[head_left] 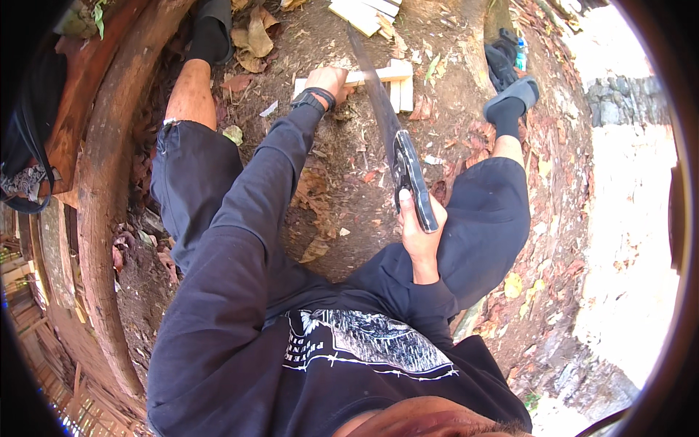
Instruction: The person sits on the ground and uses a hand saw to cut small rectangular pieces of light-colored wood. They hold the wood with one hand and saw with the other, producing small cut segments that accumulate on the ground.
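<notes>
My right hand (421,239) is wrapped round the dark handle of a hand saw (412,178). Its long blade points away from me and crosses over a pale wooden strip (393,74); whether the teeth touch the wood I cannot tell. My left hand (329,81), with a dark band at the wrist, grips the strip left of the blade. Short pale wood pieces (402,96) lie under the strip's right end. What supports its left end is mostly hidden by my hand.
More pale wood pieces (364,16) lie on the bare ground (338,218) beyond the saw tip. A long log (109,197) runs along the left. Dark sandals and a bluish bottle (521,54) sit at upper right, by a wooden post (466,36). Dry leaves are scattered about.
</notes>
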The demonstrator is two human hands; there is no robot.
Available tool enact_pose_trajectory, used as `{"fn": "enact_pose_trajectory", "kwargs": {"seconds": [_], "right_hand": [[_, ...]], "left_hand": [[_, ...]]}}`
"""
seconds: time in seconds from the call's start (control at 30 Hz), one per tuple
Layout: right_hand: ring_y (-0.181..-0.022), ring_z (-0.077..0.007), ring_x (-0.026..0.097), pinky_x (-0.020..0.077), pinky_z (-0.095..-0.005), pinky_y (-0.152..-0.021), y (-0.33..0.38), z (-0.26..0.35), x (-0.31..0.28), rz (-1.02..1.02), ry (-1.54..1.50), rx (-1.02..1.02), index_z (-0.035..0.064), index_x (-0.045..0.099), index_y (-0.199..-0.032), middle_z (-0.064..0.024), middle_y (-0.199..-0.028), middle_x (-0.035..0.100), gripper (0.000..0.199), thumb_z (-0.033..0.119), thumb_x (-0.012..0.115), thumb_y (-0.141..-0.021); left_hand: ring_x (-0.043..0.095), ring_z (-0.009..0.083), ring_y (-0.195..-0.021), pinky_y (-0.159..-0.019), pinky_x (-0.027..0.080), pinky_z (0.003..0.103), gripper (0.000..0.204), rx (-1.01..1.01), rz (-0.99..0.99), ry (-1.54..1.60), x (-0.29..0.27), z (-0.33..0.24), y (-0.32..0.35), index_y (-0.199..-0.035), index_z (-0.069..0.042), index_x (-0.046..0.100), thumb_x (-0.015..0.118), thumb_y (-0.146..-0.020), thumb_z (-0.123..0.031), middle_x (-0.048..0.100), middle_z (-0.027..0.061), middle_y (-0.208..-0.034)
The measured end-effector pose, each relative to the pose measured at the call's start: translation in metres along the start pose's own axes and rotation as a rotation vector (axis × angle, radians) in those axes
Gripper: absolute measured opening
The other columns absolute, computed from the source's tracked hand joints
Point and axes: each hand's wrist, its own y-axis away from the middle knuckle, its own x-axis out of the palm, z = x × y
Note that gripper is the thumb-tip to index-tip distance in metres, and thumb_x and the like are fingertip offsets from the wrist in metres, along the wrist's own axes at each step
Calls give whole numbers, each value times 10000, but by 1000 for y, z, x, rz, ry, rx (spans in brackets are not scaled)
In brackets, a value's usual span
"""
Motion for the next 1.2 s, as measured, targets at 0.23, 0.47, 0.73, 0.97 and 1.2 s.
{"fn": "enact_pose_trajectory", "kwargs": {"seconds": [0.23,0.47,0.73,0.97,1.2], "right_hand": [[-659,-35,518,417,-257,-581,3,-11,-1,-1,-14,-5,-25,715,-962,40,-731,600,136,83,763,-1030],[-647,-52,525,427,-283,-581,4,-12,-1,-12,51,-51,-22,709,-917,24,-723,613,151,77,775,-1009],[-616,-92,549,454,-321,-591,2,-13,1,-4,234,-145,-12,708,-893,-41,-682,619,150,74,770,-1000],[-605,-75,535,442,-302,-578,4,-29,0,-26,178,-146,-14,707,-902,-22,-673,611,163,91,786,-998],[-576,-68,497,411,-303,-551,6,-27,-1,-6,201,-177,-12,683,-876,-1,-642,577,199,100,787,-1004]], "left_hand": [[780,389,-897,-814,613,494,396,-11,-29,18,5,-2,1,-986,-61,780,839,-912,-446,788,204,-905],[781,390,-892,-817,615,499,419,-33,-8,13,3,-2,0,-1005,-58,785,833,-917,-464,790,206,-911],[784,392,-903,-835,623,490,521,-50,104,21,0,5,-9,-1078,-38,799,820,-922,-536,795,222,-956],[783,389,-937,-828,618,489,543,-73,257,7,-11,5,-17,-1078,-1,815,786,-960,-531,791,246,-978],[779,408,-967,-868,611,487,439,-48,151,28,-15,1,-3,-1061,-28,822,822,-931,-447,792,249,-1000]]}}
